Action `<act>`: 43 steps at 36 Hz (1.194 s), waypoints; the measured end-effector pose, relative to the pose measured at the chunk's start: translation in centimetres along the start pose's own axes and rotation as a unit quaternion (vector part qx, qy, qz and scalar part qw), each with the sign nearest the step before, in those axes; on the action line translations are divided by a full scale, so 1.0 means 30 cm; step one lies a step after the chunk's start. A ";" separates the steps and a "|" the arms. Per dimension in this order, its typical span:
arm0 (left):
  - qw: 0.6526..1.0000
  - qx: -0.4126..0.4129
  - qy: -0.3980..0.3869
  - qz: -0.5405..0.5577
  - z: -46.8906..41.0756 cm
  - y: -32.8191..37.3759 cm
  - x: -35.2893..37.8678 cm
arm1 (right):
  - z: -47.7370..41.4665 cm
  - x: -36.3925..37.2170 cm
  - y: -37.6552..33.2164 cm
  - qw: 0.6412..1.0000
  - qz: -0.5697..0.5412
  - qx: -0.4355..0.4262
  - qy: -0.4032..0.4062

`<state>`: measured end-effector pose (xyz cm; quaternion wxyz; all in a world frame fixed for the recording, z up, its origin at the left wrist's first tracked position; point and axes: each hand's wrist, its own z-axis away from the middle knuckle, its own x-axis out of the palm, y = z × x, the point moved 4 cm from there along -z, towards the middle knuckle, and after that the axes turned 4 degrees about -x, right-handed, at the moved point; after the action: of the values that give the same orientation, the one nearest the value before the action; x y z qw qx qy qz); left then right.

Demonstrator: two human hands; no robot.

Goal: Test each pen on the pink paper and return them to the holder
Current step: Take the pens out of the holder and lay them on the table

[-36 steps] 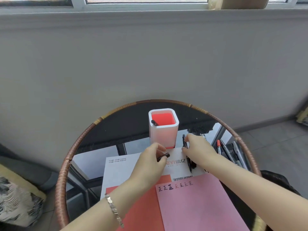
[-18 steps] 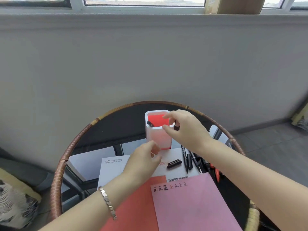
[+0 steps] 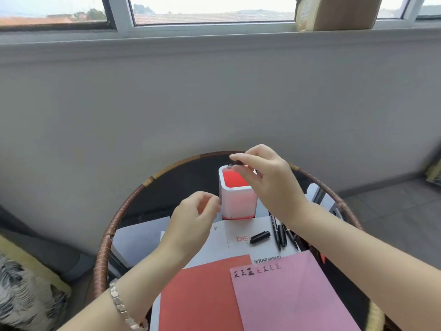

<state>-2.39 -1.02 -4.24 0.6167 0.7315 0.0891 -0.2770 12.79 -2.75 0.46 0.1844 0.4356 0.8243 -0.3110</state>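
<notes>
Head-worn, facing forward-down, seemingly close above table [image 3: 101, 263]

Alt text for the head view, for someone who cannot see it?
A person's right hand pinches the end of a black pen at the rim of a white square pen holder with a red inside. The empty left hand hovers beside it; a black cap and loose black pens lie near the marked pink paper.
</notes>
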 end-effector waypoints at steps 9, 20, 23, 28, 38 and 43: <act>0.956 -0.103 -0.161 0.223 0.010 0.108 0.094 | 0.217 -0.076 -0.052 0.992 -0.016 -0.075 -0.098; 0.984 -0.036 -0.138 0.105 0.057 0.099 0.118 | 0.295 -0.133 0.028 0.975 -0.129 0.179 -0.037; 0.984 0.020 -0.178 -0.011 0.095 0.088 0.136 | 0.296 -0.113 0.024 0.865 -0.355 0.345 -0.081; 0.962 0.140 -0.184 -0.143 0.150 0.104 0.157 | 0.300 -0.084 -0.024 0.840 -0.395 0.353 -0.117; 0.937 0.254 -0.150 -0.188 0.161 0.066 0.179 | 0.326 -0.020 -0.049 0.798 -0.436 0.411 -0.059; 0.933 0.214 -0.240 -0.163 0.154 0.053 0.179 | 0.339 -0.030 -0.053 0.817 -0.438 0.365 -0.080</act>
<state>1.46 -6.90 -6.06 0.3950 0.7332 -0.0056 -0.5535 12.31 -10.82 -5.96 -0.0786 0.0372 0.7366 -0.6707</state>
